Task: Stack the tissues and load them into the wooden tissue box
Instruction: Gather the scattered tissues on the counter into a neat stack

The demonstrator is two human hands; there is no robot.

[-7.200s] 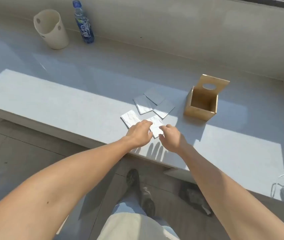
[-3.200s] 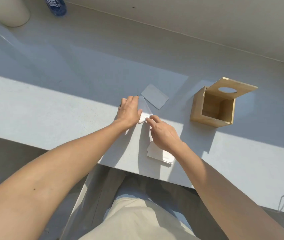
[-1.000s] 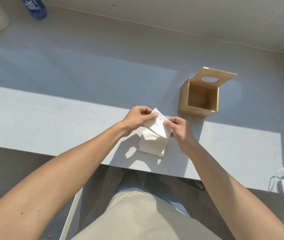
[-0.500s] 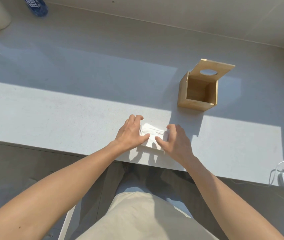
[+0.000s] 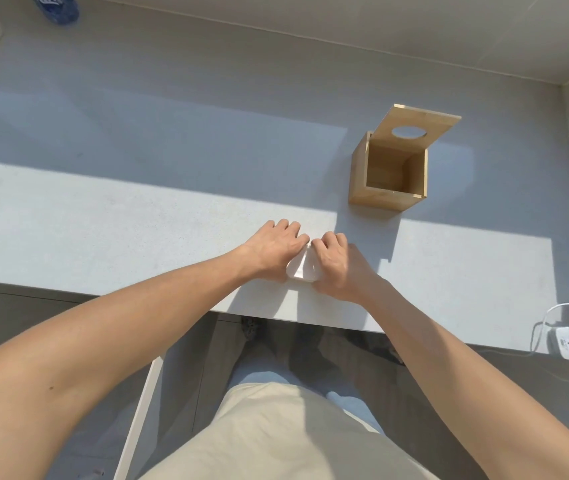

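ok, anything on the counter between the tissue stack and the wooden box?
Nothing: in the head view, bare counter lies between the tissue stack and the wooden box, crossed only by the box's shadow.

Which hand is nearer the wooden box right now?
The right hand, by a little. Both hands press on the tissue stack side by side at the counter's near edge, and the wooden box stands beyond them on the right hand's side; the left hand is farther.

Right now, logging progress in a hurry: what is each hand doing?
Left hand: closed on the tissue stack, from its left side.
Right hand: closed on the same stack, from its right side.
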